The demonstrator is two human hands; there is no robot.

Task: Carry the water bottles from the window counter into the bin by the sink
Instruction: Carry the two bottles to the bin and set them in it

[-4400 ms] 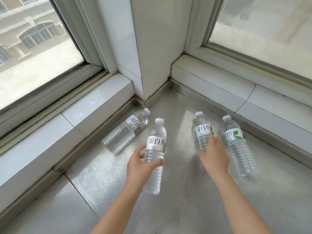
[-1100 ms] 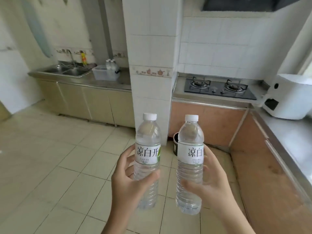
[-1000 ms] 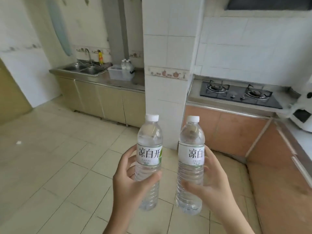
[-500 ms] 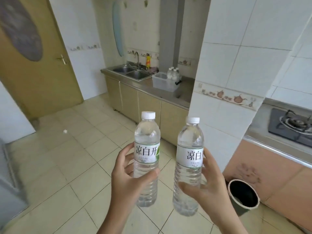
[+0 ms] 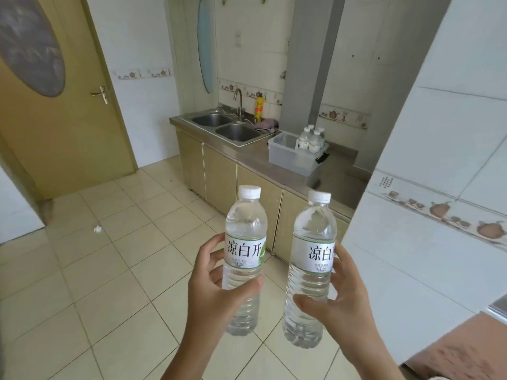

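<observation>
My left hand [image 5: 216, 297] grips a clear water bottle [image 5: 245, 242] with a white cap and white label, held upright. My right hand [image 5: 340, 303] grips a second upright water bottle [image 5: 311, 259] of the same kind. Both are held in front of me over the tiled floor. Ahead, a translucent plastic bin [image 5: 290, 157] stands on the steel counter just right of the double sink [image 5: 227, 127]. Several bottles [image 5: 311, 137] stand in the bin's right end.
A white tiled pillar [image 5: 428, 187] fills the right side close to my right hand. Beige cabinets [image 5: 219, 182] run under the sink counter. A closed yellow-brown door [image 5: 63, 111] is at left. A scrap of paper [image 5: 97, 229] lies on the floor.
I have turned from the window counter and walked past the stove and pillar; the sink and bin are now nearer and more central. Both hands keep their bottles upright.
</observation>
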